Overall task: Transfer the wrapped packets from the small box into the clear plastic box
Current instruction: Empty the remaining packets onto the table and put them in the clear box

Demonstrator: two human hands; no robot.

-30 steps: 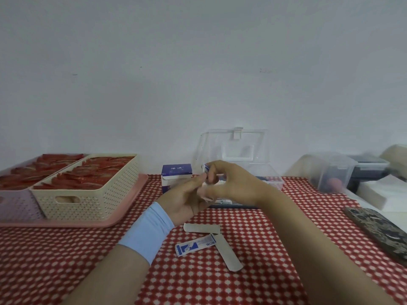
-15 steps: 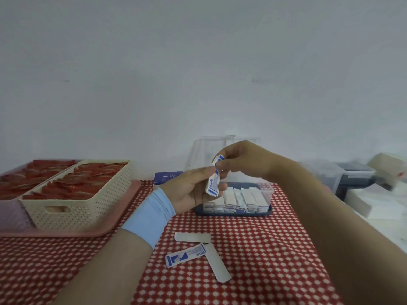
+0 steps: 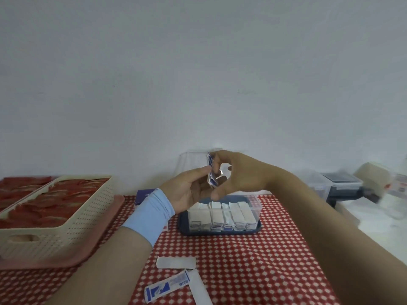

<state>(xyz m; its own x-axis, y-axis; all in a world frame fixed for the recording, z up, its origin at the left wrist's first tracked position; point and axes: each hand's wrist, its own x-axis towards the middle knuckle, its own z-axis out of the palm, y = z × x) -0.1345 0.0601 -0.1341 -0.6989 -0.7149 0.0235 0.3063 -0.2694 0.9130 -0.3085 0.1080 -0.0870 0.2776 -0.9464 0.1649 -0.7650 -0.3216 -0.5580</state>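
Note:
Both hands meet above the clear plastic box [image 3: 256, 202], whose lid stands open behind them. My right hand [image 3: 240, 175] pinches a blue-and-white wrapped packet [image 3: 211, 170] by its top. My left hand [image 3: 189, 190], with a light blue wristband, touches the same packet with thumb and fingers from the left. Several packets [image 3: 220, 216] stand in a row inside the clear box, which sits on a dark blue base. The small blue box [image 3: 144, 195] shows partly behind my left wrist. One more wrapped packet [image 3: 167, 287] lies on the checked cloth near me.
Two white paper strips [image 3: 176, 261] [image 3: 200, 287] lie beside the loose packet. A cream basket [image 3: 66, 219] of red sachets sits on a pink tray [image 3: 105, 230] at left. Clear containers and a dark device [image 3: 339, 183] stand at the right.
The view has tilted up and the hands have risen. My right hand now holds the packet higher over the clear box, with my left hand still at it.

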